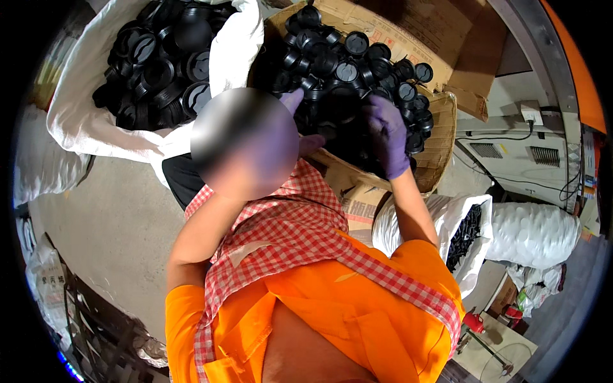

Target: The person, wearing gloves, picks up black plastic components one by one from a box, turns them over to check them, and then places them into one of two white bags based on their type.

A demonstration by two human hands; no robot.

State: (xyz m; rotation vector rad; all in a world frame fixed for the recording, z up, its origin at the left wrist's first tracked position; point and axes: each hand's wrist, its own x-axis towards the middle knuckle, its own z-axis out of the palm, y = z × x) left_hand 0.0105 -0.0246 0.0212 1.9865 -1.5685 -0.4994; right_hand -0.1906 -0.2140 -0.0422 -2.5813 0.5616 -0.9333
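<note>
Both my hands wear purple gloves and are over a cardboard box (440,143) heaped with round black plastic caps (347,71). My left hand (273,143) is at the box's near left edge, its thumb and a forefinger spread apart. A round blur hides the rest of that hand, and nothing shows between the visible fingers. On the right side of the heap, my right hand (387,131) has its fingers bent inward, the tips closed on the edge of a dark cap (348,105). Shadow makes that cap's outline hard to see.
Left of the box stands a white woven sack (73,121) full of larger black caps (156,75). Another white sack (476,255) at the right holds small black pieces (465,236). Beyond it lies a bulging white sack (536,233). A grey cabinet (511,166) stands at the far right.
</note>
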